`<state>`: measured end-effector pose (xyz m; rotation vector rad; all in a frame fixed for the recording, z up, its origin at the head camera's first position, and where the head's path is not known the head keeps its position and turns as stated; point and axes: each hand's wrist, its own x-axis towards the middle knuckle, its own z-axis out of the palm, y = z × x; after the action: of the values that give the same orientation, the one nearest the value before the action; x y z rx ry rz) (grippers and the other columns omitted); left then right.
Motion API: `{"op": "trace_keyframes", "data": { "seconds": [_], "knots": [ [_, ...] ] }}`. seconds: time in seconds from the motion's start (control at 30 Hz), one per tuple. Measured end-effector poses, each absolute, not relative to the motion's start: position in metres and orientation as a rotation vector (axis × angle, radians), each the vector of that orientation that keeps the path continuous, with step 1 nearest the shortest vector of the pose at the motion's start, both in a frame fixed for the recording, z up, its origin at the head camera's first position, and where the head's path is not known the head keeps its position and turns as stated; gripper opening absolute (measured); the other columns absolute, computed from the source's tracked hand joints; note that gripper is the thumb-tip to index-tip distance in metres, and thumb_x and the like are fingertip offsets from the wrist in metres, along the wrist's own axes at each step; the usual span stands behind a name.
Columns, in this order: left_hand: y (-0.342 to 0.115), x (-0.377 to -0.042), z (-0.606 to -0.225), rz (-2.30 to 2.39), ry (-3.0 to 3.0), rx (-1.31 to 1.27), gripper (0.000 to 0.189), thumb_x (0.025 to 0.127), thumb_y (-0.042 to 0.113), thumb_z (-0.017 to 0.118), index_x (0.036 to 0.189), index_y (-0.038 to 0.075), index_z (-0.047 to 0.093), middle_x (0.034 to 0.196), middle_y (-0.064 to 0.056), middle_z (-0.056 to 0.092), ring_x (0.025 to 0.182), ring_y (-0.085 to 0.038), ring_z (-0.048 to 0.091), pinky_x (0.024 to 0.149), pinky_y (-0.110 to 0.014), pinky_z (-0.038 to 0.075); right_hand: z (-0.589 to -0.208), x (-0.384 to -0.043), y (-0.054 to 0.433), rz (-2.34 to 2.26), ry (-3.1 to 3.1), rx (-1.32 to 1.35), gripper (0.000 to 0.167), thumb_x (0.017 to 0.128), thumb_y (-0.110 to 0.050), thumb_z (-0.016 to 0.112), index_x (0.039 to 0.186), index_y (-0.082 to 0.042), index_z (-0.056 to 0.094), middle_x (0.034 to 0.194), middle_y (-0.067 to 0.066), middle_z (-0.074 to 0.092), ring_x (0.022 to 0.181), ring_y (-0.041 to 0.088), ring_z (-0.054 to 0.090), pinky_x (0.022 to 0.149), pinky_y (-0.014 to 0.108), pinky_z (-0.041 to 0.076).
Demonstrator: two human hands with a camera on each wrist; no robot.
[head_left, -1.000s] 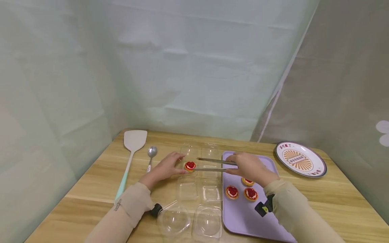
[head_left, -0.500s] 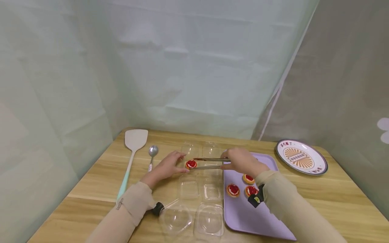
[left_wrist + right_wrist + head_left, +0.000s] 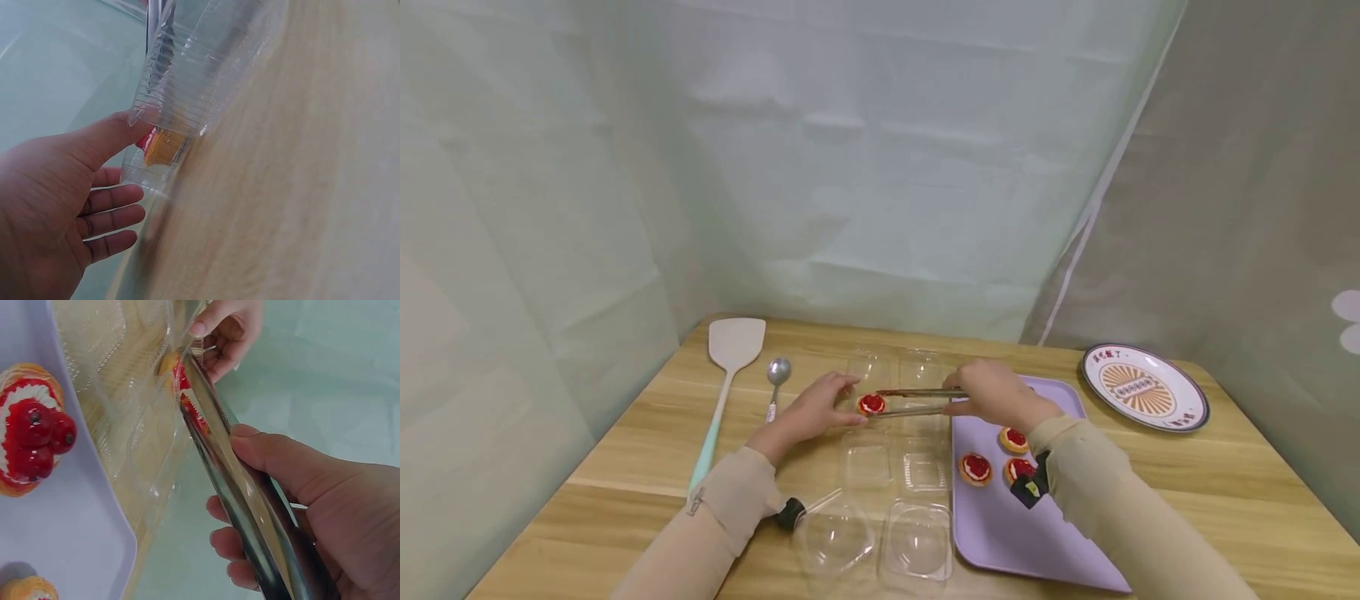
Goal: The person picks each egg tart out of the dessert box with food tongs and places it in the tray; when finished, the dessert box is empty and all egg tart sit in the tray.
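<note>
My left hand (image 3: 811, 408) is beside a clear plastic container (image 3: 871, 367), its thumb at the rim and its fingers spread, fairly straight, in the left wrist view. A small tart (image 3: 872, 405) with red fruit and white cream sits in that container, near the left thumb. Metal tongs (image 3: 250, 512) are held in my right hand (image 3: 1000, 396), thumb on one arm and fingers round the other. Their toothed tips reach over to the tart, one at each side of its top in the head view. Whether the tips press on it I cannot tell.
A lilac tray (image 3: 1007, 537) at right bears several tarts, among them one tart (image 3: 975, 469) near its left edge. More clear containers (image 3: 917, 542) stand in front. At left lie a spatula (image 3: 735, 343) and a spoon (image 3: 778, 372). A patterned plate (image 3: 1142, 389) lies far right.
My right hand has moved left and a little away from me, bringing the tong tips further over the tart. The left hand and the tart have hardly moved.
</note>
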<state>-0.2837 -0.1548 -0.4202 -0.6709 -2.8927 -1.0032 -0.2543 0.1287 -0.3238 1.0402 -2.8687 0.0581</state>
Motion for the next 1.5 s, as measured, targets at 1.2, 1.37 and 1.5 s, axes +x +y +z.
{"op": "trace_keyframes", "data": {
  "seconds": [1.2,1.37,1.5],
  "knots": [
    [-0.155,-0.281,-0.416,-1.001,-2.907,-0.659,0.074,0.079,0.037,0.077,0.137,0.002,0.048,0.12,-0.016,0.059,0.115,-0.03,0.057,0.102,-0.046,0.047,-0.309,-0.223,0.178,0.258,-2.747,0.871,0.03,0.082,-0.026,0.075,0.107,-0.008,0.072,0.096,0.005,0.072,0.079,0.018,0.066,0.07,0.038,0.055],
    [-0.155,-0.281,-0.417,-0.997,-2.887,-0.668,0.072,0.078,0.034,0.079,0.135,0.001,0.05,0.119,-0.016,0.06,0.115,-0.031,0.058,0.102,-0.046,0.047,-0.305,-0.215,0.187,0.242,-2.777,0.825,0.034,0.083,-0.029,0.074,0.11,-0.01,0.071,0.099,0.004,0.072,0.084,0.018,0.067,0.073,0.04,0.056],
    [-0.154,-0.28,-0.416,-0.988,-2.881,-0.671,0.072,0.078,0.033,0.079,0.134,0.0,0.05,0.118,-0.016,0.06,0.114,-0.031,0.058,0.101,-0.045,0.047,-0.301,-0.208,0.194,0.216,-2.769,0.791,0.035,0.082,-0.03,0.074,0.111,-0.011,0.071,0.1,0.005,0.072,0.082,0.017,0.066,0.072,0.04,0.056]
  ]
}}
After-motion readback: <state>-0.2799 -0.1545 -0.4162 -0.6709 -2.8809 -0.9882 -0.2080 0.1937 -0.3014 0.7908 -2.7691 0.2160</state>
